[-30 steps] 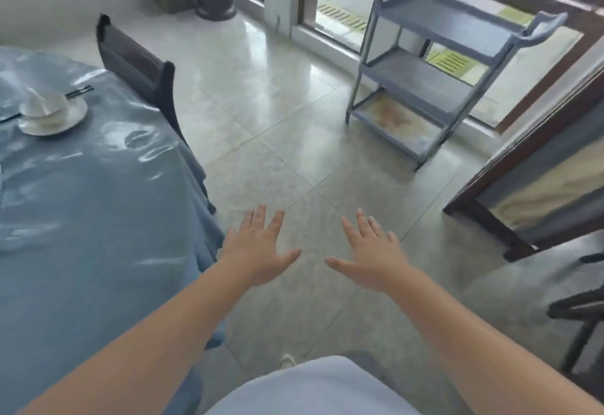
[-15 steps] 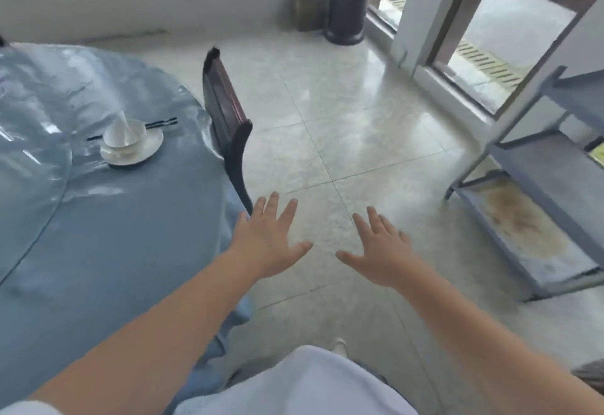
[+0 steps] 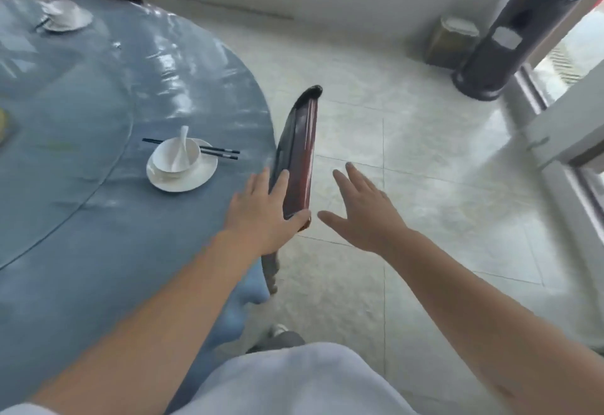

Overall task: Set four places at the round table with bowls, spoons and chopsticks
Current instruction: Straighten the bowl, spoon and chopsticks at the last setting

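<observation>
1. Both hands bare and holding nothing, apart from each other: left hand (image 3: pixel 261 210) spread flat, fingers straight, over the table edge by the near end of the dark chair back (image 3: pixel 299 149); touching or just above it, cannot tell. Right hand (image 3: pixel 362 210) spread over the floor (image 3: pixel 425 159), clear of everything
2. Near setting complete on the round table (image 3: pixel 81 251): bowl (image 3: pixel 176 154) on saucer (image 3: pixel 181 169), spoon (image 3: pixel 180 146) standing in the bowl, chopsticks (image 3: pixel 209 149) lying behind it toward the chair
3. Second setting (image 3: pixel 63 15) at the far rim, blurred; contents unclear
4. Step in hand, as judged: moving round the table empty-handed toward more ware or the next place
5. Advice: pass wide of the chair, avoid dragging the glossy cloth, match spacing to the finished setting
</observation>
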Demonstrator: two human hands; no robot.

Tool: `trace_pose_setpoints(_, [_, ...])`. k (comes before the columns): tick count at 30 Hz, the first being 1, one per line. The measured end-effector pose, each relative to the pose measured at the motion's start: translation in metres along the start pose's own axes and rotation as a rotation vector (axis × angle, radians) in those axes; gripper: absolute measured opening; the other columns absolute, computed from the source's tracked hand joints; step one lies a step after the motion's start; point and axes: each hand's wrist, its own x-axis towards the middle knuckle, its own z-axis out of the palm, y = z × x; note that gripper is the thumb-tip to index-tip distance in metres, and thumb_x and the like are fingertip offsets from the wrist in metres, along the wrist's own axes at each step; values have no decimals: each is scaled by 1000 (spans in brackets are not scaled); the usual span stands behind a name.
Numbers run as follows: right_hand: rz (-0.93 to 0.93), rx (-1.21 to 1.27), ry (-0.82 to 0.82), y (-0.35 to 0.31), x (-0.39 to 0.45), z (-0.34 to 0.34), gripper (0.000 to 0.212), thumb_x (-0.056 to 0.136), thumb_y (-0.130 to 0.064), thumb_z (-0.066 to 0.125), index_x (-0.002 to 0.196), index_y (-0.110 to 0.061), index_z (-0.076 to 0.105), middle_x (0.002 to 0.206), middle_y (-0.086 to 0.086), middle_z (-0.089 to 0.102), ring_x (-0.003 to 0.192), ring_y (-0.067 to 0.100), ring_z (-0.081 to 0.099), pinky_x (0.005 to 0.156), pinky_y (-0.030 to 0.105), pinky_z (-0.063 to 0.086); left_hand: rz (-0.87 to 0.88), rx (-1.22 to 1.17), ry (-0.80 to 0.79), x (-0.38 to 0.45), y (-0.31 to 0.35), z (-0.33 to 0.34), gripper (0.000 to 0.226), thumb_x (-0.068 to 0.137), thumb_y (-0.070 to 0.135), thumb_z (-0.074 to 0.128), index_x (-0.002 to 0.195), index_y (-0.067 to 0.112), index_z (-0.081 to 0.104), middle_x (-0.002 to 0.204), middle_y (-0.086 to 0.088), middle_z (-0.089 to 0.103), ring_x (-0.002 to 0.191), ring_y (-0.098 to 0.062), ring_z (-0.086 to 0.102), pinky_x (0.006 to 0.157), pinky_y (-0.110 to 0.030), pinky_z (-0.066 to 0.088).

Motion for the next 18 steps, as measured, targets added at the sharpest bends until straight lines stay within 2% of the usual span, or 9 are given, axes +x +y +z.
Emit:
trace_pose_setpoints(7, [-330, -39, -138, -20, 168, -9, 85, 88, -66, 45, 155, -24, 13, 165, 0, 4, 151, 21, 8, 118, 44, 21, -288, -15, -41, 63, -43, -7, 92, 82, 80, 21, 155, 28, -1, 165, -10, 0, 151, -28, 2, 116, -51, 19])
trace_pose_setpoints(13, [-630, -103, -337, -48, 292, 33, 83, 88, -65, 47, 153, -23, 19, 165, 3, 9, 150, 21, 12, 118, 43, 23, -660, -138, -84, 95, -67, 21, 92, 83, 78, 23, 155, 26, -2, 165, -8, -4, 151, -25, -3, 116, -51, 18])
trace_pose_setpoints(18, [-844, -187, -496, -67, 373, 63, 82, 87, -65, 48, 153, -24, 20, 165, -2, 10, 148, 23, 19, 115, 44, 27, -984, -336, -103, 128, -57, 37, 93, 83, 78, 27, 156, 28, -3, 165, -5, -8, 152, -26, -2, 118, -54, 15])
